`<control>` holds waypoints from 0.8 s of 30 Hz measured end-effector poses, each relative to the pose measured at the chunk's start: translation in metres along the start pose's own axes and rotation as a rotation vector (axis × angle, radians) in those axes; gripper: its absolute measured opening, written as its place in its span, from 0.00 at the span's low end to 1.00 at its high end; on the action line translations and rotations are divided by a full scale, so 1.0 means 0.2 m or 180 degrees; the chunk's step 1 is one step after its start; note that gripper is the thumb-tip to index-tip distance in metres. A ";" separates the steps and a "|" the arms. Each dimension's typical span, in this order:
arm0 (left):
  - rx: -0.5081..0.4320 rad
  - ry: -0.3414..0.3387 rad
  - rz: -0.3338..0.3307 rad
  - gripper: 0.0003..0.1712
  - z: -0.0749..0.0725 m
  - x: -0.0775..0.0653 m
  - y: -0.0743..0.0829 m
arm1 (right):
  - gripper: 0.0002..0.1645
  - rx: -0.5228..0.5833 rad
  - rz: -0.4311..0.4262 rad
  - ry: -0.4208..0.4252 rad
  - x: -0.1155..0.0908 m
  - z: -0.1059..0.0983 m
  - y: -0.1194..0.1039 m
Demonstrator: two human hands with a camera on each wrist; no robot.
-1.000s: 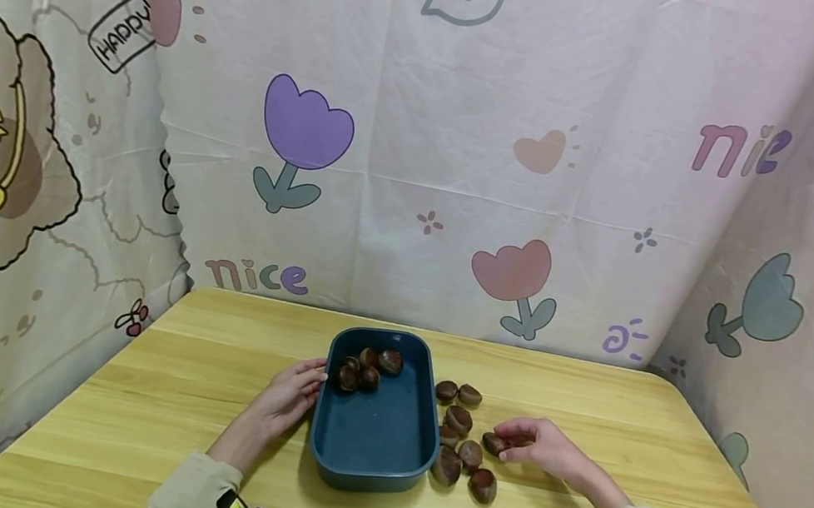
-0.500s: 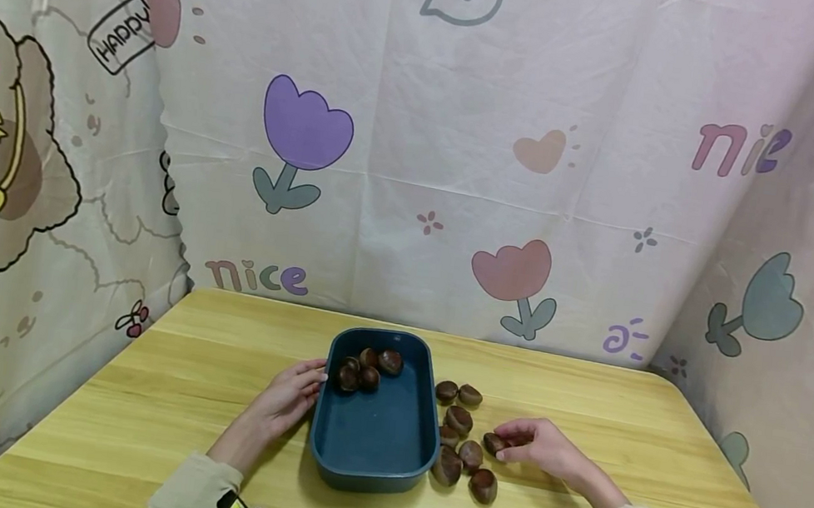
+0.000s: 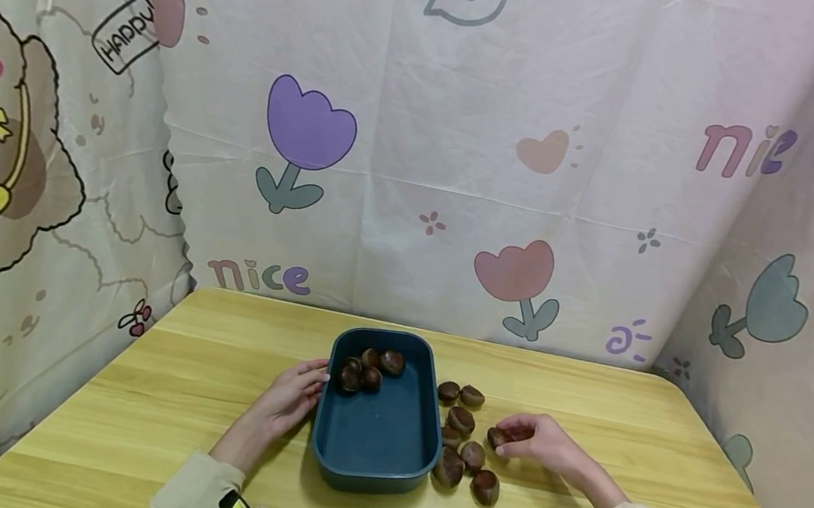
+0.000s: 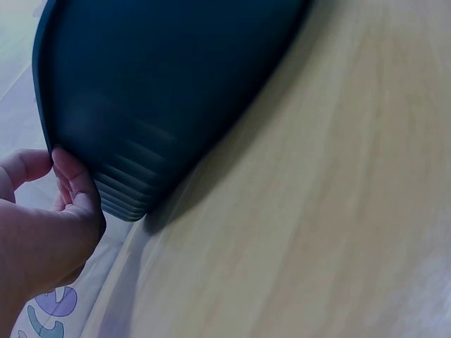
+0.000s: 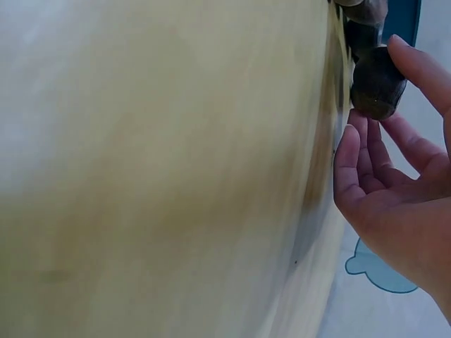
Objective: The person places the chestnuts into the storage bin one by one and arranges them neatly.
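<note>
A dark blue rectangular container point(image 3: 378, 443) stands on the table, with several brown chestnuts point(image 3: 371, 371) gathered near its far left corner. My left hand point(image 3: 291, 396) is at the container's left side; in the left wrist view its thumb and finger pinch the rim. Right of the container, my right hand point(image 3: 539, 447) pinches one chestnut point(image 5: 378, 83) between thumb and fingertips. In the right wrist view, the remaining fingers curl loosely below that chestnut. Whether the chestnut is fully off the table, I cannot tell.
Several loose chestnuts point(image 3: 461, 421) lie along the container's right side, between it and my right hand. The wooden table point(image 3: 232, 335) ends at the back against a printed cloth point(image 3: 422, 122). Black devices are strapped to both wrists.
My right hand has shifted slightly left and away from me, and the pinched chestnut has moved with it. The left hand and the container keep their places.
</note>
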State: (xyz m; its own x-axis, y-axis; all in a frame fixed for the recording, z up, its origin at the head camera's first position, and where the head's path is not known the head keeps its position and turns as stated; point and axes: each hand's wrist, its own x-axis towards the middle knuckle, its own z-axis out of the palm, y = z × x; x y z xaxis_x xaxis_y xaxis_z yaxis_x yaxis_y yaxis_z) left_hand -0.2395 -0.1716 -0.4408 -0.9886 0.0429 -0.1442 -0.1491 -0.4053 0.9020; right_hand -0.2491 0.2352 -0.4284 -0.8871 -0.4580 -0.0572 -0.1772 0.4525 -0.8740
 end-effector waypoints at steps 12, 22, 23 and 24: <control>-0.0023 -0.0019 0.0017 0.24 0.00 0.01 0.00 | 0.24 0.0040 -0.0046 0.0032 0.07 -0.01 -0.07; -0.0048 -0.0019 0.0016 0.24 0.00 0.00 0.00 | 0.25 -0.0139 -0.0120 0.0065 0.16 -0.01 -0.18; -0.0047 -0.0019 0.0014 0.24 0.00 0.00 0.00 | 0.24 -0.0167 -0.0132 0.0063 0.17 0.00 -0.20; -0.0051 -0.0019 0.0012 0.24 0.00 0.00 0.00 | 0.24 -0.0194 -0.0144 0.0060 0.18 0.00 -0.21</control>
State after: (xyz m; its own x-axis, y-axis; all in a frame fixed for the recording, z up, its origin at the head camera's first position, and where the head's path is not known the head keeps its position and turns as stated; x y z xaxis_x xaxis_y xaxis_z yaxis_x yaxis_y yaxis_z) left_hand -0.2401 -0.1715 -0.4408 -0.9893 0.0468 -0.1383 -0.1451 -0.4199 0.8959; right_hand -0.2735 0.1983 -0.3934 -0.8854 -0.4647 -0.0087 -0.2425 0.4778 -0.8443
